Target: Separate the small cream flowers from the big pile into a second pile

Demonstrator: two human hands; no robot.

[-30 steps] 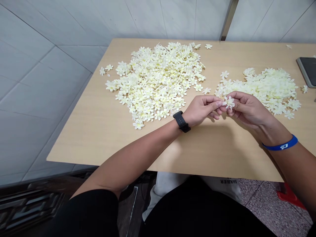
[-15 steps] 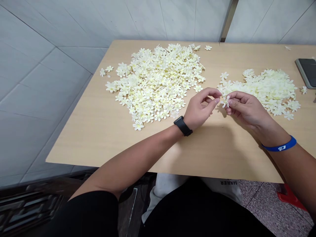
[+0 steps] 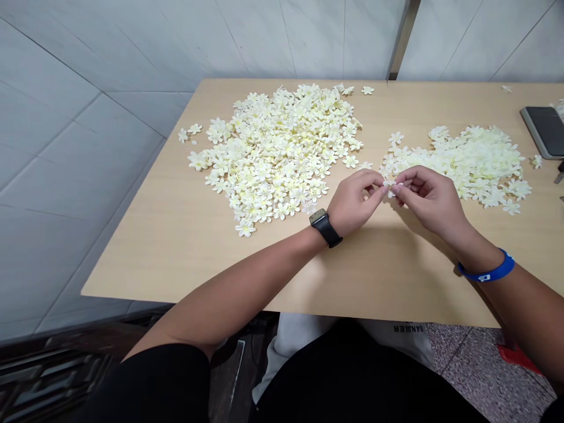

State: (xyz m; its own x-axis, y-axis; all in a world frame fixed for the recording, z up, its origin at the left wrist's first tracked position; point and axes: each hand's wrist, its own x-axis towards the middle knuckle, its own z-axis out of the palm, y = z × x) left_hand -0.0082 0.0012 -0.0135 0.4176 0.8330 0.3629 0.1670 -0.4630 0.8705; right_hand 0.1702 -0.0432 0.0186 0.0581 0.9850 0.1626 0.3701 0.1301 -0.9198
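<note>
The left hand (image 3: 355,202) and right hand (image 3: 429,200) meet above the bench (image 3: 185,252), and the work in hand is close pinching: the fingers (image 3: 403,187) of both hands curl inward and grip a small cream-white blossom (image 3: 389,188) between their tips. The blossom is partly hidden by those fingertips and sits in the air just in front of the right-hand heap. Two heaps lie on the pale wood-grain laminate. The larger heap of flowers (image 3: 273,158), left of the hands, is a loose, bumpy layer of five-petalled shapes with soft yellow centres. The flatter heap of flowers (image 3: 462,164), right of the hands, looks denser and more tangled, with its petals overlapping. A few strays lie apart from both. A black watch (image 3: 325,228) circles the left wrist, a blue wristband (image 3: 487,269) circles the right, and a dark tablet (image 3: 545,130) lies near the far right edge.
</note>
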